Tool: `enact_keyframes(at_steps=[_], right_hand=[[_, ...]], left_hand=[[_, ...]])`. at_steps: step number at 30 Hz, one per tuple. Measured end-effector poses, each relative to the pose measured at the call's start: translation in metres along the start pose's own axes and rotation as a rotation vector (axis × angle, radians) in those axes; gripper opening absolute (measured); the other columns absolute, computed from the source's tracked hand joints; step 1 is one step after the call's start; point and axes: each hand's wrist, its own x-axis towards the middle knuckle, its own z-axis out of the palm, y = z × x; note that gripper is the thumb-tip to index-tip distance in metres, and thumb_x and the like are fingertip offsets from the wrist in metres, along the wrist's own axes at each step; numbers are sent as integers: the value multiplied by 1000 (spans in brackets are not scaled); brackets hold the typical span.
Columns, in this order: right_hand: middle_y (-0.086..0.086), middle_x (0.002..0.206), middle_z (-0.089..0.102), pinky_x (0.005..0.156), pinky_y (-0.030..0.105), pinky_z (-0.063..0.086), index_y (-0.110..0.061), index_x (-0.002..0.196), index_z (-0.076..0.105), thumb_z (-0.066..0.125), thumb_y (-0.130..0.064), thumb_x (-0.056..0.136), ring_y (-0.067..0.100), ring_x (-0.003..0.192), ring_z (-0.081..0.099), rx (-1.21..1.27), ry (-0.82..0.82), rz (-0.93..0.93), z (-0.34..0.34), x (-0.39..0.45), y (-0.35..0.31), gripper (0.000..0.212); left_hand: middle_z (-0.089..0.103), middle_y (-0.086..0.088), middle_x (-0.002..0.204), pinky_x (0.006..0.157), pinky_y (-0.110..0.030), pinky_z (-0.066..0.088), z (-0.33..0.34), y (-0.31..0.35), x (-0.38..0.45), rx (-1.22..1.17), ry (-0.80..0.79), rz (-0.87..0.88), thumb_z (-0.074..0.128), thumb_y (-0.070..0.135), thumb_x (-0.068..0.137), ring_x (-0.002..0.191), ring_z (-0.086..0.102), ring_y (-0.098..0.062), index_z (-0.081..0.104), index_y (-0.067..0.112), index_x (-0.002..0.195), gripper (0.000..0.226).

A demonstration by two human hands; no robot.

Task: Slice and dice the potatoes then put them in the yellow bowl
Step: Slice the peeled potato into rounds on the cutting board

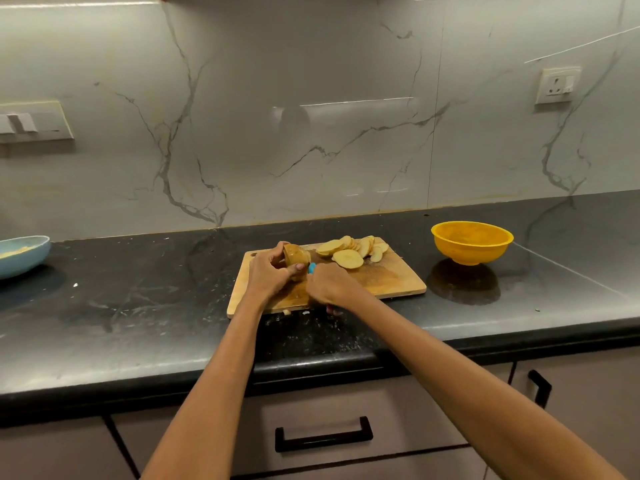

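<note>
A wooden cutting board (391,278) lies on the black counter. My left hand (268,275) grips a brown-skinned piece of potato (296,256) at the board's back left. My right hand (329,285) is curled round a knife with a blue handle (312,268) just right of the potato; the blade is hidden. A pile of pale potato slices (349,252) sits at the board's back middle. The yellow bowl (471,242) stands on the counter to the right of the board, and looks empty.
A light blue dish (20,254) sits at the counter's far left edge. A marble-patterned wall runs behind, with a socket (557,85) at the upper right. Drawers with black handles (323,434) are below the counter's front edge.
</note>
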Motion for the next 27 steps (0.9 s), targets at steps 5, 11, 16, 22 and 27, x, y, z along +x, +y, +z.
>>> enact_keyframes(at_steps=[5, 11, 16, 22, 27], right_hand=[[9, 72, 57, 55, 26, 51, 3, 114, 51, 38, -22, 101, 17, 54, 56, -118, -76, 33, -7, -22, 8, 32], [2, 65, 51, 53, 23, 45, 2, 107, 53, 35, -26, 102, 11, 53, 50, 16, 117, -13, -14, -37, 18, 34], [1, 66, 50, 54, 21, 44, 0, 109, 53, 35, -26, 103, 9, 54, 50, 79, 139, -92, -20, -33, 2, 32], [3, 63, 56, 48, 16, 44, 0, 99, 54, 35, -27, 103, 9, 48, 54, 48, 121, -51, -11, -28, 1, 33], [5, 63, 58, 45, 17, 44, 0, 107, 52, 35, -29, 103, 9, 46, 55, 83, 57, -1, -1, -18, -2, 34]], left_hand=[[66, -3, 103, 79, -18, 42, -3, 0, 0, -47, -4, -60, 72, 14, 80, 94, 58, -13, 64, 7, 114, 35], [63, -4, 112, 90, -24, 43, -3, 4, -4, -81, -37, -49, 69, 13, 82, 102, 56, -15, 57, 9, 124, 44], [63, -9, 120, 97, -36, 48, -4, -1, -3, -91, -62, -98, 72, 19, 80, 108, 59, -21, 53, 7, 131, 56], [64, -7, 118, 96, -39, 49, -5, -5, -1, -64, -66, -76, 74, 24, 78, 106, 60, -18, 56, 9, 127, 55], [67, -6, 111, 94, -36, 50, -4, -5, -2, -60, -49, -49, 74, 22, 78, 104, 61, -17, 63, 8, 117, 44]])
